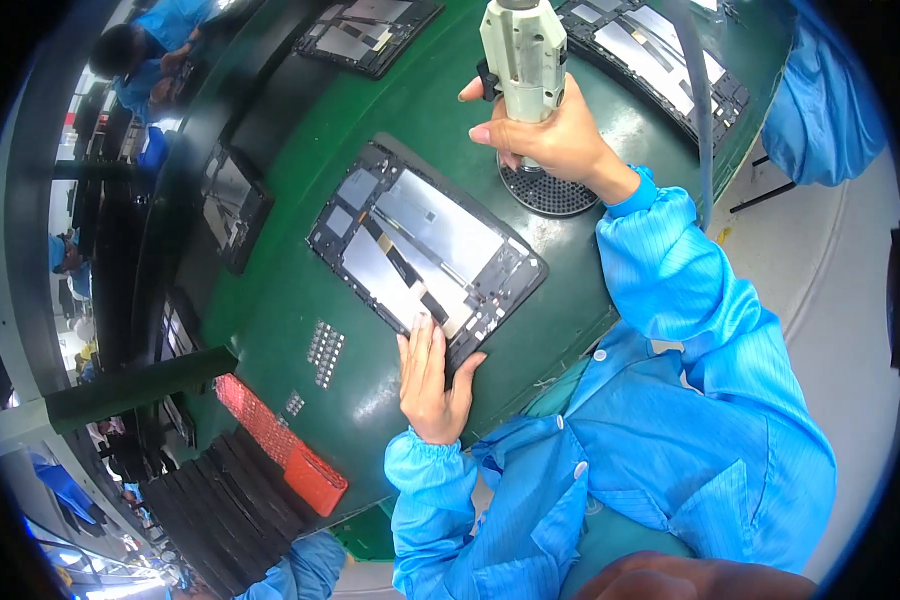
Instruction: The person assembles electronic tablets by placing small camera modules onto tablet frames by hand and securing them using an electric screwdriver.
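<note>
An opened tablet (440,245) lies slanted on the green work table, its silver inside, black frame and ribbon cables facing up. My left hand (435,385) rests with its fingers stretched out on the tablet's near edge, the thumb apart at the corner. Upright in my right hand (565,135) is a pale, thick-bodied electric screwdriver (523,65), held by its lower part. Under that hand sits a round black dish (550,197) with a perforated top. The screwdriver's tip is mostly hidden by the hand, so whether it touches the dish cannot be seen.
More opened tablets lie at the back (370,35), back right (660,65) and left. A grey cable (698,110) hangs at the right. Sheets of small parts (326,352), red bubble wrap (260,415) and stacked black slabs (225,510) are at the left. A co-worker (160,50) sits beyond.
</note>
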`<control>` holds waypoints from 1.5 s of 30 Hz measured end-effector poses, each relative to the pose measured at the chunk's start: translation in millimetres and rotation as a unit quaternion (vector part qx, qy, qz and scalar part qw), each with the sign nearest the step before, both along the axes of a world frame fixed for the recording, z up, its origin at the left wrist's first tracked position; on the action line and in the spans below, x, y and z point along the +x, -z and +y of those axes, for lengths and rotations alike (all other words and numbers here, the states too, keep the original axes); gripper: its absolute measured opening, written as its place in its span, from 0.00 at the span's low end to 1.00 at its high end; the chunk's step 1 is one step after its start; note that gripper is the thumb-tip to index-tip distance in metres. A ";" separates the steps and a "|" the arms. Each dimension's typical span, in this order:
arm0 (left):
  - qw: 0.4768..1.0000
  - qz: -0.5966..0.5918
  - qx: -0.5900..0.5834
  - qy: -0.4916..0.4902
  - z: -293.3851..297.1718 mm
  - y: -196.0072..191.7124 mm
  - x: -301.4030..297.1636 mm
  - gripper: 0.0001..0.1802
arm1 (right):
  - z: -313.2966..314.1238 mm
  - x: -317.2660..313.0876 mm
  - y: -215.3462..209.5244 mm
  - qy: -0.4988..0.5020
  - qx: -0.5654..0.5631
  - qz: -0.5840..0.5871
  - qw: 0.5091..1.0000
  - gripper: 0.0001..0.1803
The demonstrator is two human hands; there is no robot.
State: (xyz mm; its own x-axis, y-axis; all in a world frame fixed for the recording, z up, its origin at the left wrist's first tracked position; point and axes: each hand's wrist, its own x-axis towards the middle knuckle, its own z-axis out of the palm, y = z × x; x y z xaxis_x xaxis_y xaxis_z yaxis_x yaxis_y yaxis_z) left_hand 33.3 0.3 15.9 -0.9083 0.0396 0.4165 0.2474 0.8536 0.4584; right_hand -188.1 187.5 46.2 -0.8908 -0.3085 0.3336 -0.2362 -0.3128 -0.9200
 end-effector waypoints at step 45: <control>0.894 -0.212 0.388 -0.071 -65.2 -19.2 -36.8 0.07 | -123.3 107.5 -20.6 -0.226 0.000 0.030 0.974 0.21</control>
